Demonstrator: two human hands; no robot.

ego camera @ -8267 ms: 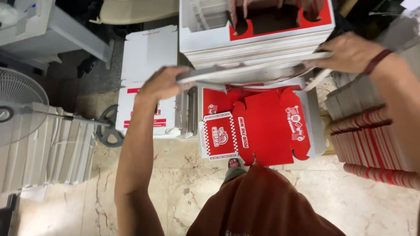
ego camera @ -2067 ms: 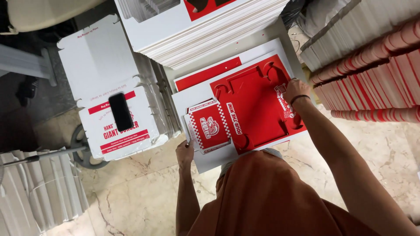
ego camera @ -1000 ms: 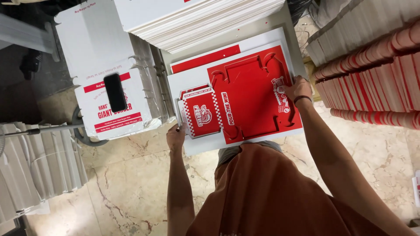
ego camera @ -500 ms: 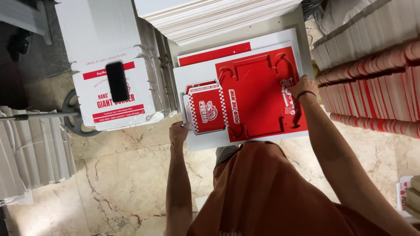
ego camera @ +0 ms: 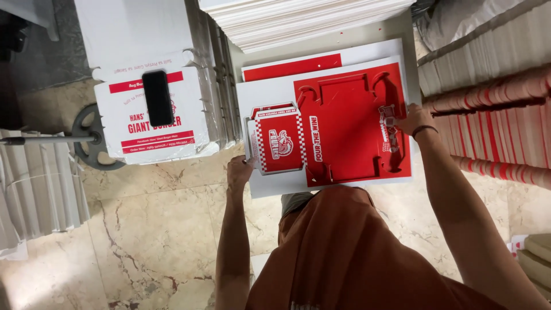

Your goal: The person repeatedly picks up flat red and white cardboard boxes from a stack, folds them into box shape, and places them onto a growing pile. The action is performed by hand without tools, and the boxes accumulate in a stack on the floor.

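Note:
A flat red-and-white printed cardboard sheet [ego camera: 338, 132], die-cut into box shapes, lies on top of a low pile of like sheets [ego camera: 287, 72] on the floor. My left hand [ego camera: 239, 172] rests at the sheet's near left edge, fingers curled against it. My right hand [ego camera: 413, 119], a band on its wrist, touches the sheet's right edge with the fingers bent over the red print. Whether either hand truly grips the sheet is unclear. My orange-clad lap fills the bottom of the view.
A tall stack of white sheets [ego camera: 304, 20] stands behind the pile. To the left a white printed box stack [ego camera: 149, 132] carries a black phone [ego camera: 157, 97]. Rows of red-and-white folded cartons [ego camera: 493, 126] line the right. A fan base [ego camera: 92, 138] stands on the marble floor.
The tall white stack that both hands held has been set down behind. Both hands came down to the red sheet's edges; over the last second they stay there while the view shifts slightly.

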